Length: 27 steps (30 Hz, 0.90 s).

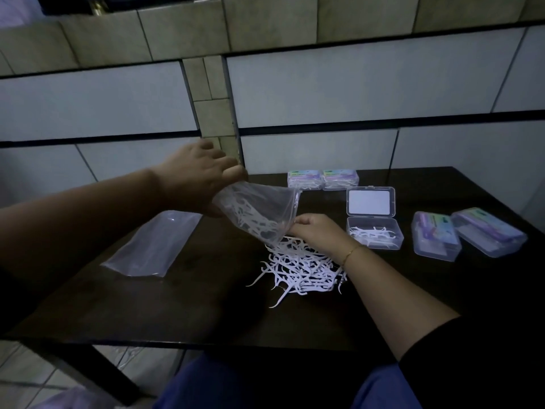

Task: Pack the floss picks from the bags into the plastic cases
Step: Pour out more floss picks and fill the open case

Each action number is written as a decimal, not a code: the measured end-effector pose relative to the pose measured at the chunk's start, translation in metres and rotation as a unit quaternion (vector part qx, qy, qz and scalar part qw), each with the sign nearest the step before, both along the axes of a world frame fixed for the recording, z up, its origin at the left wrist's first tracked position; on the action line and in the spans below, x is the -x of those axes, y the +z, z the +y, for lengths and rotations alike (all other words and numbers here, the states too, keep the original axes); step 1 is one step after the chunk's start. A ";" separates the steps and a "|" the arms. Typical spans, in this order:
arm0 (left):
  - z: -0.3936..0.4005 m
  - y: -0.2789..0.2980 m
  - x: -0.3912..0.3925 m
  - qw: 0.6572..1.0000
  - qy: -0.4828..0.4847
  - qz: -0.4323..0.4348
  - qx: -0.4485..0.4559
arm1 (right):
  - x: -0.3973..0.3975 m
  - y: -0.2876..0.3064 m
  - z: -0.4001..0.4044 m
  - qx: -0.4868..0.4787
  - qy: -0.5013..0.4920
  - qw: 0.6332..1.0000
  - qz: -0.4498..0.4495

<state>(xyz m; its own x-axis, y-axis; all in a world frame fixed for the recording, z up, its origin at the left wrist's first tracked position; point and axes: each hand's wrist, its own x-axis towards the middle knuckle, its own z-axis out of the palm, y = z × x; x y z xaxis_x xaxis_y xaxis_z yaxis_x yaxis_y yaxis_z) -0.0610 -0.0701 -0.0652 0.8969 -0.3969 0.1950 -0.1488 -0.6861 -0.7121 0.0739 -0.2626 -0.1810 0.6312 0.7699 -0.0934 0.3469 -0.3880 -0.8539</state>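
Note:
My left hand (194,175) grips the closed end of a clear plastic bag (259,212) and holds it tilted, mouth down, with white floss picks still inside. Under the mouth a pile of floss picks (300,267) lies on the dark table (206,305). My right hand (315,234) pinches the bag's lower edge at the mouth, just above the pile. To the right stands an open clear plastic case (374,233) with some picks in its base and its lid laid back.
An empty flat plastic bag (153,245) lies on the left. Two closed labelled cases (323,179) stand at the back, two more (469,234) at the right. A tiled wall rises behind the table. Some picks lie on the floor (129,354).

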 end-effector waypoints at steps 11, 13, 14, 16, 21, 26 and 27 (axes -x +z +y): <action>-0.006 0.003 0.001 1.000 -0.006 -0.006 -0.012 | 0.003 0.005 -0.007 -0.059 -0.007 0.996 0.063; -0.002 0.002 0.002 1.000 0.005 -0.006 -0.016 | -0.002 0.005 -0.013 -0.048 -0.008 0.997 0.055; -0.002 0.002 0.002 1.000 0.006 -0.007 -0.018 | -0.004 0.005 -0.014 -0.039 -0.010 0.998 0.053; -0.002 0.002 0.001 1.000 0.002 -0.007 -0.017 | -0.007 0.004 -0.016 -0.022 -0.014 0.999 0.047; -0.006 0.001 -0.003 1.000 -0.017 -0.006 -0.015 | 0.003 0.004 -0.009 -0.066 -0.005 0.996 0.066; -0.013 0.000 -0.005 1.000 -0.029 0.000 -0.009 | 0.013 0.004 0.003 -0.112 -0.007 0.979 0.170; -0.013 0.000 -0.005 1.000 -0.028 -0.001 -0.010 | 0.013 0.004 0.002 -0.115 -0.011 0.979 0.169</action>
